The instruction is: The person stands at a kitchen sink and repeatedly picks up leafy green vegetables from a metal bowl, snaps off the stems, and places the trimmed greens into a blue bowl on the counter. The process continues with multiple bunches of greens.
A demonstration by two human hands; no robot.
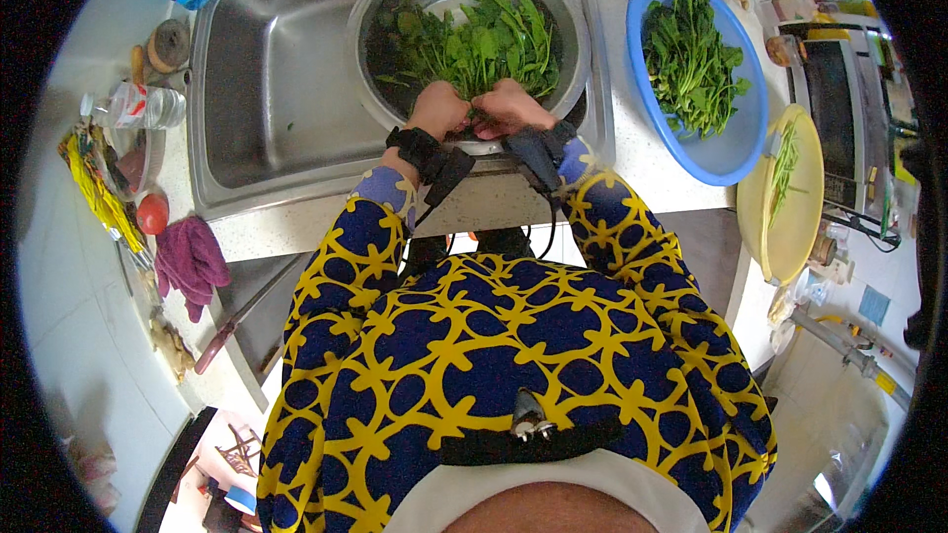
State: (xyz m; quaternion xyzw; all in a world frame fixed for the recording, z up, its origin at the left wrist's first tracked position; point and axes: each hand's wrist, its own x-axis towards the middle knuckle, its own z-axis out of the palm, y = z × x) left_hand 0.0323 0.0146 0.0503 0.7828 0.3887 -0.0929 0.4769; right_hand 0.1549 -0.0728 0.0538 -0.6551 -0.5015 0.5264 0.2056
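A round stainless steel basin (pixel 570 52) holds water and a bunch of leafy greens (pixel 481 44) that look like spinach. It rests in the right part of a steel sink (pixel 244 104). Over the basin's near rim, my left hand (pixel 438 109) and my right hand (pixel 512 109) meet side by side. Both close on the stem ends of the greens, whose leaves spread away from me in the water. My fingertips are partly hidden by the backs of my hands.
On the right counter, a blue plastic basin (pixel 748 144) holds more greens (pixel 692 63). A yellow basket (pixel 803 185) with thin green stems overlaps the counter edge. Left of the sink lie a clear bottle (pixel 144 106), a tomato (pixel 152 214) and a purple cloth (pixel 191 263).
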